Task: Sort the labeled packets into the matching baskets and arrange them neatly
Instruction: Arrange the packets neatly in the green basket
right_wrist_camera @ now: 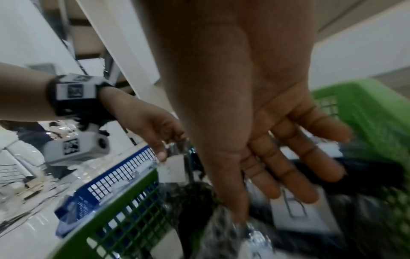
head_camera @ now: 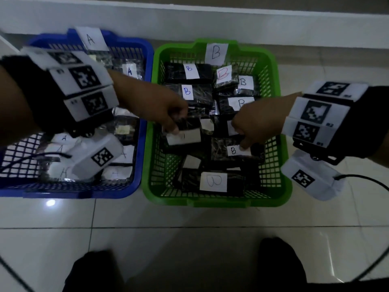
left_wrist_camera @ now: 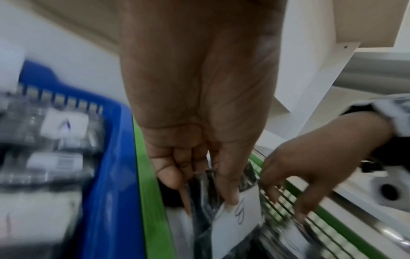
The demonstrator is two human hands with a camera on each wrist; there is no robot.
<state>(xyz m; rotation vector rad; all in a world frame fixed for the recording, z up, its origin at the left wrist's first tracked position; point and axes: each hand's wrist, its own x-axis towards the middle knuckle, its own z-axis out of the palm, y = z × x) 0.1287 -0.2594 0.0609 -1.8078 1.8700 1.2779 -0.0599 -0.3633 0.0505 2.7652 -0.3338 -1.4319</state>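
A green basket point(head_camera: 216, 200) tagged B holds several dark packets with white B labels. To its left, a blue basket point(head_camera: 84, 194) tagged A holds silvery A packets. My left hand point(head_camera: 175, 128) reaches into the green basket's left half and pinches a dark packet point(head_camera: 187, 131) by its upper edge. In the left wrist view the thumb and fingers of the left hand point(left_wrist_camera: 199, 189) clamp that packet point(left_wrist_camera: 237, 222) above its label. My right hand point(head_camera: 242, 142) hovers over the basket's middle with straight fingers point(right_wrist_camera: 292, 177), holding nothing, just above a B packet point(head_camera: 237, 150).
Both baskets stand side by side on a glossy tiled floor point(head_camera: 189, 232), close to a white wall base point(head_camera: 210, 20). My two feet point(head_camera: 280, 262) are near the bottom edge. A black cable point(head_camera: 368, 182) trails from the right wrist camera.
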